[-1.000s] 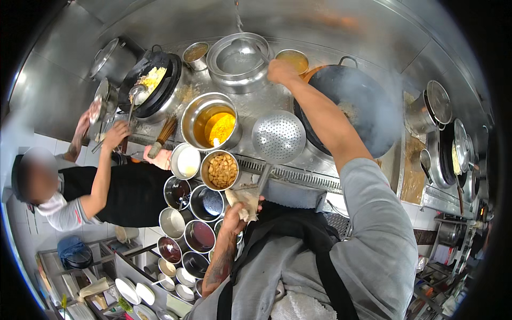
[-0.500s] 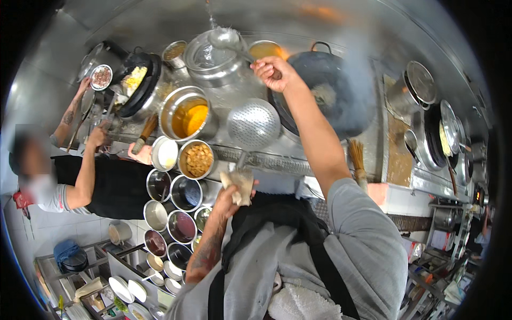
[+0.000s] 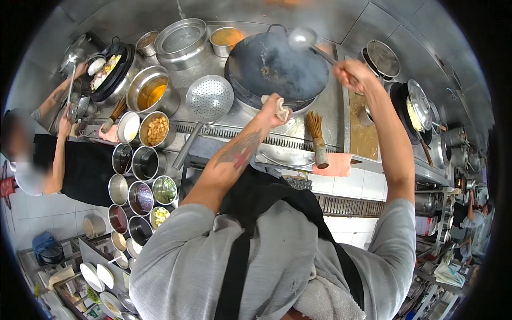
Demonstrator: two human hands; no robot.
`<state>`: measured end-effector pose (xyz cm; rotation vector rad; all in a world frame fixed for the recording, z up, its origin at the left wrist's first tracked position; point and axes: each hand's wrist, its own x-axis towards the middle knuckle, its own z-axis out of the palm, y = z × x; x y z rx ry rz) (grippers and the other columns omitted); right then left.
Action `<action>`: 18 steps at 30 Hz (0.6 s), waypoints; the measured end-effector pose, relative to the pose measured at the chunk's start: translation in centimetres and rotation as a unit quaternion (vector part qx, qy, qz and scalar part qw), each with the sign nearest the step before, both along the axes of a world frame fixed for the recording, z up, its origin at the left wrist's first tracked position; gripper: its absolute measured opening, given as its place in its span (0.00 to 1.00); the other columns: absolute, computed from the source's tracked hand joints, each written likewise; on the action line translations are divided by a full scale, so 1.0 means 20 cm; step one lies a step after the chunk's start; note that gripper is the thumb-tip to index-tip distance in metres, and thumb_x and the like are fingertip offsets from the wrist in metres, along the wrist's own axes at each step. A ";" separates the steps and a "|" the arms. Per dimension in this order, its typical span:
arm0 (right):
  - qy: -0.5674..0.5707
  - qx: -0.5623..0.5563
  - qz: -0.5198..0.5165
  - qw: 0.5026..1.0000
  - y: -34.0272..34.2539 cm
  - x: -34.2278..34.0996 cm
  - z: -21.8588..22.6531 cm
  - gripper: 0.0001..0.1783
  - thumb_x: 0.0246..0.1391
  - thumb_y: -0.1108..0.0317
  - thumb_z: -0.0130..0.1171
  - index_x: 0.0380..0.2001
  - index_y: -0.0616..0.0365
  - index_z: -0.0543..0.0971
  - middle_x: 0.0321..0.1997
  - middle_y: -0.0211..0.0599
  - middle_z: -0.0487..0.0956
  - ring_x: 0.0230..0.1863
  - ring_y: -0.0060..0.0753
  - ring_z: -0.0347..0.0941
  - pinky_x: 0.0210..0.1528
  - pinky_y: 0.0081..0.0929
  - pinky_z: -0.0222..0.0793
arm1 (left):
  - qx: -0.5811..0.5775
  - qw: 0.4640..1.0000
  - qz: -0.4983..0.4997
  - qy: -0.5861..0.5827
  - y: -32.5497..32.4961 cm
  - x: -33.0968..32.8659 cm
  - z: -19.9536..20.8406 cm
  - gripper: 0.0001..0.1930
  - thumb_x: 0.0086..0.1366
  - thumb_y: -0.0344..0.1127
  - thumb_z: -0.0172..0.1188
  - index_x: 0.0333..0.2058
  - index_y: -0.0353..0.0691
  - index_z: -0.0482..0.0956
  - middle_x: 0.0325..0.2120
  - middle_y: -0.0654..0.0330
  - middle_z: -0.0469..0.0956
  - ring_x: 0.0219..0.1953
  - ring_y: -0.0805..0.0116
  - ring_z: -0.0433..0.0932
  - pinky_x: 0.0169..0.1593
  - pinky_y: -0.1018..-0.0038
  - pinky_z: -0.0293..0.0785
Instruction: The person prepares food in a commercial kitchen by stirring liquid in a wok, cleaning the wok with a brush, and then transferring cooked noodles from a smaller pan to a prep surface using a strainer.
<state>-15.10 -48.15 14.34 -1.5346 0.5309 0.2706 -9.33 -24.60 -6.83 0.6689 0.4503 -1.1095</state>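
"As entries run left to right, what comes first?"

"Steel pot [image 3: 172, 100], orange liquid inside; container of tan chunks [image 3: 169, 140] just in front. Next, a perforated skimmer [image 3: 209, 98], handle slanting toward the person."

"Left hand [image 3: 273, 111]?"

"Fingers clenched on a pale cloth [image 3: 282, 110] at the wok's near edge."

"Position of the wok [image 3: 244, 69]?"

"On the table [image 3: 332, 121], ahead of the person; pale smoke hangs over it. A bristle brush [image 3: 316, 128] lies at its near right."

"Right hand [image 3: 354, 74]?"

"Raised, fingers wrapped around the handle of a ladle [image 3: 302, 39]. Ladle bowl overlaps the wok's far right rim in view; height cannot be told."
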 end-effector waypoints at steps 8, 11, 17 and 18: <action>0.023 -0.285 0.000 0.958 0.04 -0.51 0.12 0.09 0.54 0.67 0.52 0.22 0.57 0.70 0.13 0.27 0.67 0.11 0.18 0.62 0.10 0.19 0.54 | 0.093 0.980 0.075 -0.157 -0.03 0.13 -0.23 0.07 0.66 0.35 0.47 0.37 0.40 0.70 0.25 0.55 0.74 0.22 0.61 0.73 0.24 0.62 0.71; -0.063 -0.402 -0.042 0.913 0.25 -0.47 0.08 0.09 0.56 0.65 0.52 0.25 0.57 0.71 0.14 0.27 0.67 0.11 0.18 0.63 0.11 0.21 0.56 | -0.030 0.991 -0.041 -0.127 0.16 0.07 -0.20 0.08 0.66 0.36 0.45 0.39 0.39 0.70 0.27 0.54 0.75 0.26 0.61 0.75 0.29 0.62 0.73; -0.127 -0.539 0.023 0.832 0.32 0.29 -0.26 0.19 0.53 0.61 0.54 0.32 0.72 0.77 0.19 0.51 0.77 0.22 0.48 0.77 0.31 0.39 0.74 | 0.020 0.980 -0.036 -0.196 0.71 -0.26 0.11 0.21 0.64 0.51 0.60 0.43 0.39 0.74 0.30 0.58 0.79 0.28 0.68 0.77 0.28 0.70 0.75; -0.172 -0.654 -0.035 0.736 0.38 0.42 -0.39 0.18 0.50 0.63 0.52 0.27 0.72 0.78 0.22 0.62 0.78 0.30 0.57 0.79 0.43 0.42 0.73 | 0.065 0.970 -0.051 -0.230 0.80 -0.26 0.14 0.21 0.63 0.50 0.62 0.44 0.39 0.74 0.30 0.59 0.79 0.28 0.69 0.77 0.28 0.71 0.75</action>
